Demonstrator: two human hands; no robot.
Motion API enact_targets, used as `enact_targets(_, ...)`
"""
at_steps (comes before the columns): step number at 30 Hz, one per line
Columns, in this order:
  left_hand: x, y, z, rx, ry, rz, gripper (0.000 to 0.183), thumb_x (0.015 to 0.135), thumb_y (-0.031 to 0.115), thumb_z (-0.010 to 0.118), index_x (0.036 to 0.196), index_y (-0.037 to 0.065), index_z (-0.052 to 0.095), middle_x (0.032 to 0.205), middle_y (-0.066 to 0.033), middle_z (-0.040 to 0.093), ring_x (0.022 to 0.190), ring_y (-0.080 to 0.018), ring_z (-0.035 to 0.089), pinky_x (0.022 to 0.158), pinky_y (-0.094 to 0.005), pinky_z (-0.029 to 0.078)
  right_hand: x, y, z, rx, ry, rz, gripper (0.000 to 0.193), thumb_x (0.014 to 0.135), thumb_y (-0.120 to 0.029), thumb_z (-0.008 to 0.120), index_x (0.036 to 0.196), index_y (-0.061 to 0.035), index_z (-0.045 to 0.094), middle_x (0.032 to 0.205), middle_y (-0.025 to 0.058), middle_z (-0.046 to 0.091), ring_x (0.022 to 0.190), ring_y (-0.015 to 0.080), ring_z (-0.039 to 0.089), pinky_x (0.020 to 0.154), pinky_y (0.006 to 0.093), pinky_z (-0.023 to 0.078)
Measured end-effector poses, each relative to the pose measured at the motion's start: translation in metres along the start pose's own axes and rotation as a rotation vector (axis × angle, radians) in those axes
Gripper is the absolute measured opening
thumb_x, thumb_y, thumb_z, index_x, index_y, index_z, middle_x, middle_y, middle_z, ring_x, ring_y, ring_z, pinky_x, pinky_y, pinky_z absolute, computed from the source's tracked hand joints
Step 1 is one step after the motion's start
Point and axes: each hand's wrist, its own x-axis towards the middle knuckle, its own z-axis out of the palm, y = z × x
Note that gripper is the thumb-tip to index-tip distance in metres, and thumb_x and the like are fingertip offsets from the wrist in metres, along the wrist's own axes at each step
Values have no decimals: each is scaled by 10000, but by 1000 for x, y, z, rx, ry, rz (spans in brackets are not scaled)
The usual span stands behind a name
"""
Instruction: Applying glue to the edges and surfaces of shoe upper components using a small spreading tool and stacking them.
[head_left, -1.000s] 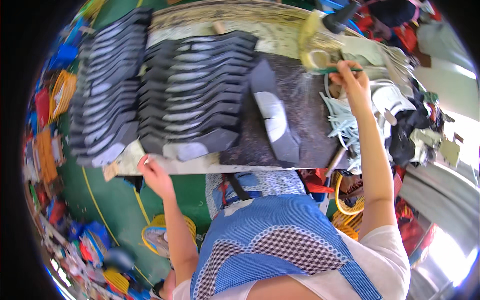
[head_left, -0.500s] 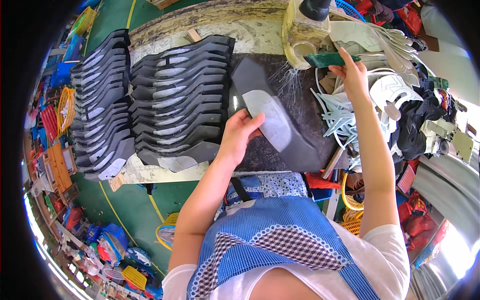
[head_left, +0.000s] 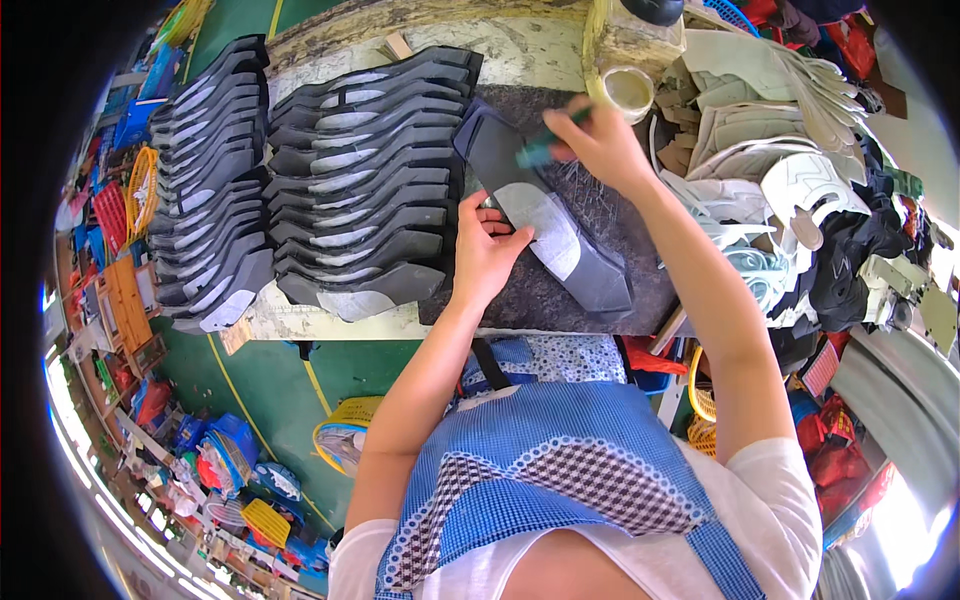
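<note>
My left hand (head_left: 486, 248) grips the left edge of a dark grey, curved flat panel (head_left: 552, 232) with a pale oval patch, thumb on top and fingers at the edge. The panel slants across a dark, stained work board (head_left: 470, 300). In my right hand (head_left: 606, 145) is a green brush (head_left: 536, 153), blurred by motion, over the upper part of the panel. Whether its tip touches the panel I cannot tell. Just beyond that hand stands a glue-crusted pot (head_left: 629, 92) with a round opening.
Two rows of overlapping dark panels (head_left: 365, 190) (head_left: 212, 200) cover the table's left side. White cut pieces (head_left: 765, 130) and pale strips heap up at the right, beside black fabric (head_left: 845, 265). A yellow basket (head_left: 345, 437) stands on the green floor below the table edge.
My right hand has brought the brush from beside the pot leftward and nearer, over the panel. My left hand keeps its grip on the panel. The whole view has shifted slightly.
</note>
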Motion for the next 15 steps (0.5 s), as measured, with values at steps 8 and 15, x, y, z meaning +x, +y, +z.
enact_targets(8, 11, 1, -12, 213, -91, -65, 438, 692, 176, 859, 959, 1, 560, 869, -47, 559, 757, -122, 535, 693, -272, 484, -51, 5, -16, -116, -109, 6, 277, 883, -261, 665, 796, -8, 592, 603, 41, 627, 545, 90, 587, 525, 257, 450)
enact_targets(15, 11, 9, -3, -5, -160, 122, 347, 769, 57, 777, 1016, 15, 535, 933, -77, 651, 856, -142, 613, 768, -282, 496, -118, 21, -37, 60, 17, 0, 179, 889, -177, 668, 864, -5, 624, 759, 74, 672, 636, 91, 608, 603, 257, 490)
